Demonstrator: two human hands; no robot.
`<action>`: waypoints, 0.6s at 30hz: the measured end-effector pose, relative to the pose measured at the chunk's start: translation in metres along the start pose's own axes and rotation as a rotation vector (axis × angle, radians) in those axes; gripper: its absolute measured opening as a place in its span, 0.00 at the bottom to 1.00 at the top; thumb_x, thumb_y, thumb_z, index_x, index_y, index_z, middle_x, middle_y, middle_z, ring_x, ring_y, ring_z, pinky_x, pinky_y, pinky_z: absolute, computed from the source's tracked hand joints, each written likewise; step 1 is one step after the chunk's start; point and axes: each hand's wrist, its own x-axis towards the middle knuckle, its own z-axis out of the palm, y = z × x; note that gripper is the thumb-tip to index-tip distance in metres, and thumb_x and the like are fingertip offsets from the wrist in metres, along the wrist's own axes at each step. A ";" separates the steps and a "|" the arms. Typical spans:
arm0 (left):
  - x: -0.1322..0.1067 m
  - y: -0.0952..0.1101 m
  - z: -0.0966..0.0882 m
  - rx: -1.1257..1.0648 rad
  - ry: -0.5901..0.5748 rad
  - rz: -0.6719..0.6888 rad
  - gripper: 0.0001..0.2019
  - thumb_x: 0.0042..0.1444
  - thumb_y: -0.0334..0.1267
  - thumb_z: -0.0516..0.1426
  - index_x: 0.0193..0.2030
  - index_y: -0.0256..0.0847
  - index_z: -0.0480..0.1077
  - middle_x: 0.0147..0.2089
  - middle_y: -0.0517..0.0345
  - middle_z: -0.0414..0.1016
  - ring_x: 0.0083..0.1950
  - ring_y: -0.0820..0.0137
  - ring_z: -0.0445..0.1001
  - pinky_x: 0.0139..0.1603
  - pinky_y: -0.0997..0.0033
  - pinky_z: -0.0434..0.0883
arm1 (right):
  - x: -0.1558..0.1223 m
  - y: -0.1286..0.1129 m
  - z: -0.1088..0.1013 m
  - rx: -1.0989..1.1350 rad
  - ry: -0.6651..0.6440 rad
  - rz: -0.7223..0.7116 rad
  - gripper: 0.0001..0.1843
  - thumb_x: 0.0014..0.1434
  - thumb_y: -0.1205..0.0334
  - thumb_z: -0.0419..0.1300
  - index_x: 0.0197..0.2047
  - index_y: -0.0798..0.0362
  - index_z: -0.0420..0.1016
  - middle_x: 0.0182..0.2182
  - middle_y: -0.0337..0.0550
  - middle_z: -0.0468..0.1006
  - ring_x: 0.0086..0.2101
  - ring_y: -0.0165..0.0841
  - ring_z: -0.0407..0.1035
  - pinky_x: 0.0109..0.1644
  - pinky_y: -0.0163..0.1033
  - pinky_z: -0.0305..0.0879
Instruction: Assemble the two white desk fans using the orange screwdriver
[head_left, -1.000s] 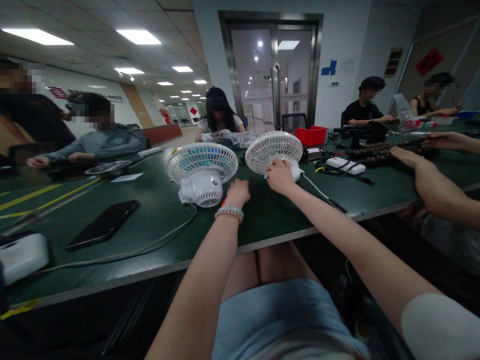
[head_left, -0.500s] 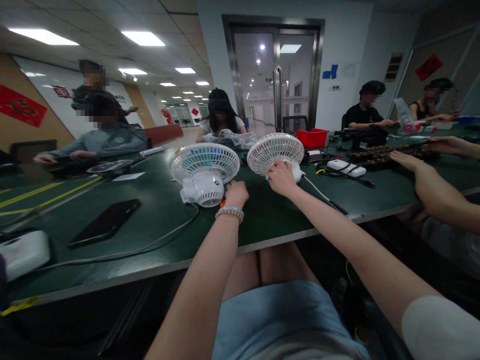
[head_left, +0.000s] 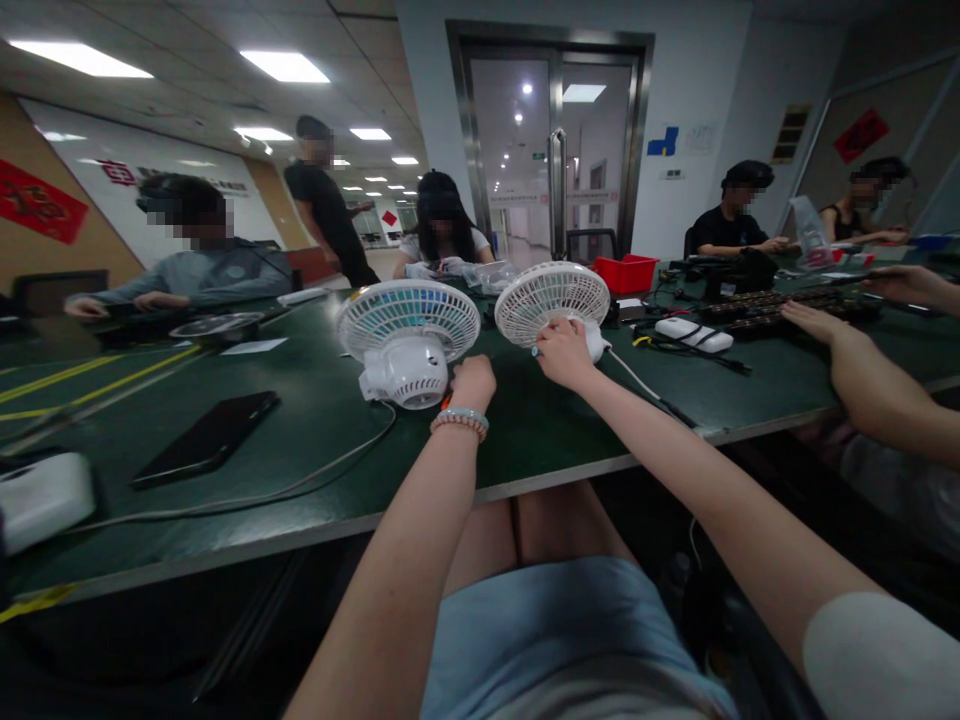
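Two white fans stand on the green table [head_left: 315,400]. The left fan [head_left: 409,370] faces away from me, its blue blades showing through the grille and its motor housing toward me. Just right of that housing is my left hand [head_left: 474,384], closed, with a bit of orange showing beside it; what the fingers hold is hidden. My right hand [head_left: 564,352] is closed around the back of the right fan [head_left: 553,295], below its grille. A small teal spot shows at the edge of that hand, too small to name.
A black phone [head_left: 206,438] and a white device [head_left: 45,500] with a cable lie at left. At right are a white power block [head_left: 694,335], a red bin [head_left: 625,274] and a co-worker's hands [head_left: 817,322]. Other people sit around the table; one stands behind.
The standing person in the background has moved to the right. My hands and both fans stay in nearly the same places.
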 end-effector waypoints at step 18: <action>0.009 0.012 0.004 -0.215 -0.047 0.136 0.22 0.47 0.27 0.52 0.52 0.34 0.70 0.52 0.44 0.73 0.54 0.62 0.70 0.55 0.69 0.65 | -0.001 -0.001 -0.001 -0.007 0.015 -0.001 0.13 0.57 0.63 0.52 0.40 0.53 0.77 0.45 0.48 0.74 0.52 0.44 0.53 0.54 0.52 0.43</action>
